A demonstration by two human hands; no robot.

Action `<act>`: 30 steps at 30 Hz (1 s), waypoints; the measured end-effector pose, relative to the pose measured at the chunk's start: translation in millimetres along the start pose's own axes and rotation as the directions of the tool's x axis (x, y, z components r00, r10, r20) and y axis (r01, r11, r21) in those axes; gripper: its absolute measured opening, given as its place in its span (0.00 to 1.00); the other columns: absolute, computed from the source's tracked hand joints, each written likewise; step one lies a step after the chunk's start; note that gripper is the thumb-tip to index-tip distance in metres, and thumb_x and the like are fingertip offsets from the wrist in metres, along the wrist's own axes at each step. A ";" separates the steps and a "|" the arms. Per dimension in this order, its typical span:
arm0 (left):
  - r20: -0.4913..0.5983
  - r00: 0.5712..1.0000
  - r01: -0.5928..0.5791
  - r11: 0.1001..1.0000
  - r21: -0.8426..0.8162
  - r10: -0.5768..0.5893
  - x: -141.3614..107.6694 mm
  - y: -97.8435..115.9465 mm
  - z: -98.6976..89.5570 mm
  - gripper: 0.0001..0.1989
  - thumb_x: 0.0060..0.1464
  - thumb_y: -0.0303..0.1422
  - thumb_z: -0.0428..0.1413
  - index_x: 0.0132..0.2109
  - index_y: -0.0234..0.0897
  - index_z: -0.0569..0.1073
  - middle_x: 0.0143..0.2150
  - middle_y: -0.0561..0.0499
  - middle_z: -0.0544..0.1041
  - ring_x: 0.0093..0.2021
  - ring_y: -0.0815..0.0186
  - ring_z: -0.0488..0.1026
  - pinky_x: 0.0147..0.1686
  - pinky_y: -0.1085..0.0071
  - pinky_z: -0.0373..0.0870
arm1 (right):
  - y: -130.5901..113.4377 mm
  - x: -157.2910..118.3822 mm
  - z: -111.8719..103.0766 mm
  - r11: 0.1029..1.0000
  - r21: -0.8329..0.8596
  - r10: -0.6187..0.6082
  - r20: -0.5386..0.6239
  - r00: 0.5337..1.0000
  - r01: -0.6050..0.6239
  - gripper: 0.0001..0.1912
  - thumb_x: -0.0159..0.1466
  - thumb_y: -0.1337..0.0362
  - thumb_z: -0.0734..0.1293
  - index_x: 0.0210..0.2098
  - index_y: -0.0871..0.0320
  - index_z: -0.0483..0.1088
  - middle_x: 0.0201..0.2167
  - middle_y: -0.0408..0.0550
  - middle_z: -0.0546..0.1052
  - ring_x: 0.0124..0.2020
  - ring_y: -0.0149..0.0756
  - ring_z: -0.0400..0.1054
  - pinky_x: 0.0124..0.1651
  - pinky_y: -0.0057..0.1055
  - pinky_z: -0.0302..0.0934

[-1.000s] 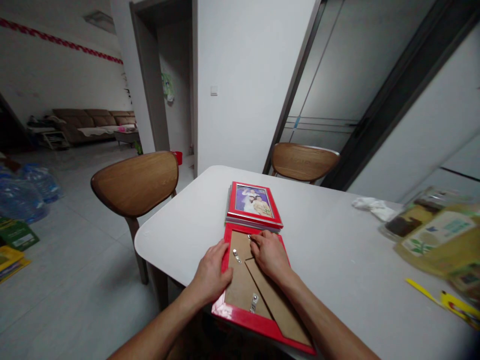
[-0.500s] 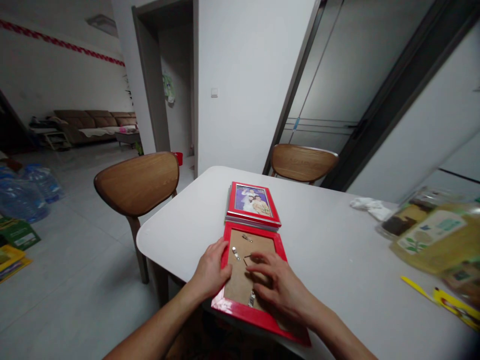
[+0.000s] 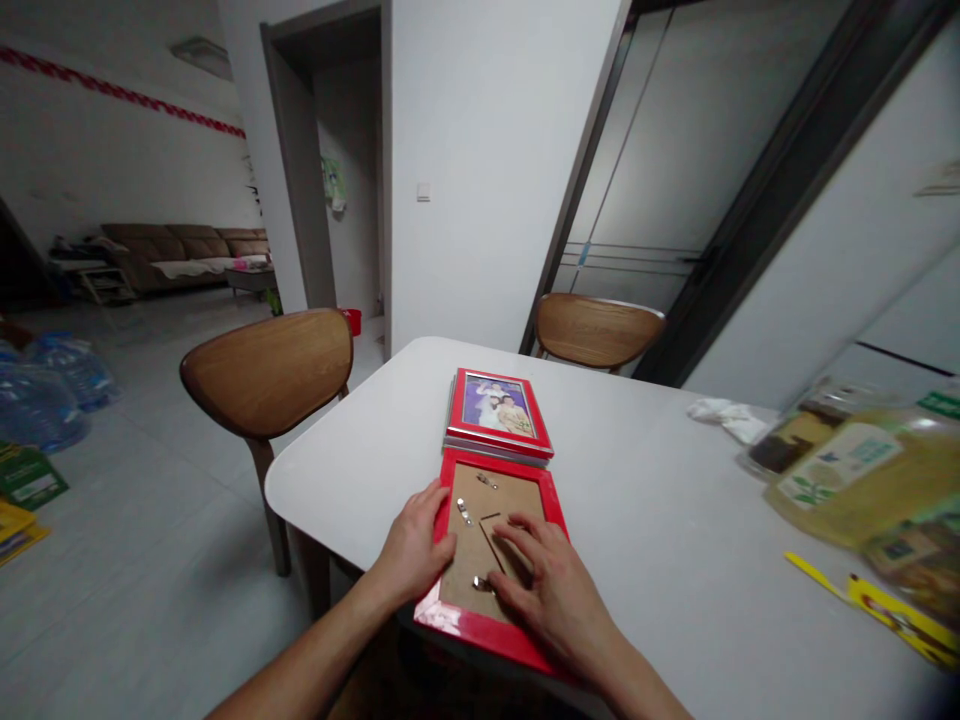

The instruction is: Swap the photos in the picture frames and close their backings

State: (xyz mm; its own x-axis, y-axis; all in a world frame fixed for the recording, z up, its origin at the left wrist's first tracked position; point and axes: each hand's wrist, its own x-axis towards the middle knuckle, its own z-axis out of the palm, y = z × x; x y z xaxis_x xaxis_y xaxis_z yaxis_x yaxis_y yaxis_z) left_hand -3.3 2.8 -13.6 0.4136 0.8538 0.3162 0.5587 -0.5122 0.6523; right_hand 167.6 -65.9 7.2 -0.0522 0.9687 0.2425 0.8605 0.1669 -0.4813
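Observation:
A red picture frame (image 3: pixel 480 632) lies face down near the table's front edge, its brown backing board (image 3: pixel 466 545) up. My left hand (image 3: pixel 411 545) is closed on the frame's left side, thumb on top. Over the board is my right hand (image 3: pixel 551 580), fingers apart and curved, thumb tip at a small metal clip (image 3: pixel 481 584). Two more metal clips, an upper one (image 3: pixel 487 481) and a left one (image 3: pixel 465 512), sit on the board. A thin slit (image 3: pixel 492 545) in the board runs under my right fingers. Beyond lies a red frame with a photo (image 3: pixel 496 405), on top of a stack.
The white table (image 3: pixel 660 520) carries a white cloth (image 3: pixel 726 418), a bag with yellowish contents (image 3: pixel 832 475) and a yellow tool (image 3: pixel 892 612) on the right. Wooden chairs, one left (image 3: pixel 274 372) and one far (image 3: pixel 596 328), stand at the table.
The lower clip has turned from upright to nearly sideways, with my right thumb at its end. My right hand has shifted slightly, showing more of the slit. My left hand keeps its hold.

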 end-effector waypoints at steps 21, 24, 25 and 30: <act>-0.003 0.941 0.272 0.764 -0.584 -0.337 11.6 17.7 -21.4 0.09 0.46 0.37 0.49 0.30 0.35 0.66 0.26 0.53 0.71 0.28 0.66 0.69 0.29 0.72 0.65 | -33.6 13.4 -15.8 0.995 0.097 0.027 -0.108 0.994 -0.017 0.15 0.52 0.63 0.61 0.40 0.57 0.67 0.41 0.50 0.69 0.42 0.38 0.62 0.45 0.33 0.56; 0.011 0.909 0.341 0.730 -0.591 -0.416 10.6 -2.9 -35.9 0.11 0.45 0.40 0.48 0.28 0.35 0.64 0.20 0.57 0.68 0.21 0.70 0.65 0.20 0.76 0.61 | -13.2 11.2 -16.6 0.994 0.090 0.071 -0.155 0.985 -0.057 0.19 0.54 0.58 0.60 0.43 0.59 0.65 0.43 0.52 0.68 0.43 0.38 0.61 0.46 0.35 0.55; 0.010 0.897 0.362 0.723 -0.588 -0.441 9.4 -12.0 -42.6 0.12 0.44 0.41 0.49 0.27 0.35 0.64 0.20 0.57 0.67 0.20 0.70 0.64 0.20 0.76 0.60 | -2.3 10.1 -18.0 0.993 0.055 0.113 -0.166 0.980 -0.105 0.20 0.54 0.58 0.59 0.43 0.60 0.64 0.42 0.53 0.68 0.43 0.39 0.62 0.46 0.36 0.55; -0.007 0.849 0.442 0.717 -0.539 -0.529 4.8 -50.6 -73.8 0.13 0.40 0.41 0.51 0.26 0.34 0.64 0.19 0.56 0.67 0.19 0.70 0.64 0.19 0.76 0.59 | 43.1 4.6 -22.6 0.935 -0.089 0.337 -0.076 0.939 -0.343 0.24 0.55 0.58 0.57 0.48 0.63 0.60 0.37 0.56 0.70 0.36 0.40 0.65 0.39 0.35 0.57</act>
State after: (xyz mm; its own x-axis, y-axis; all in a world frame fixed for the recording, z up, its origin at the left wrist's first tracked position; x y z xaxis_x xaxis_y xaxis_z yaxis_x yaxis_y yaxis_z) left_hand -82.7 39.6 5.7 0.0505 0.9961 -0.0717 0.1957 0.0605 0.9788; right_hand 215.9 -58.4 6.6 0.2791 0.9515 0.1294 0.8677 -0.1922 -0.4584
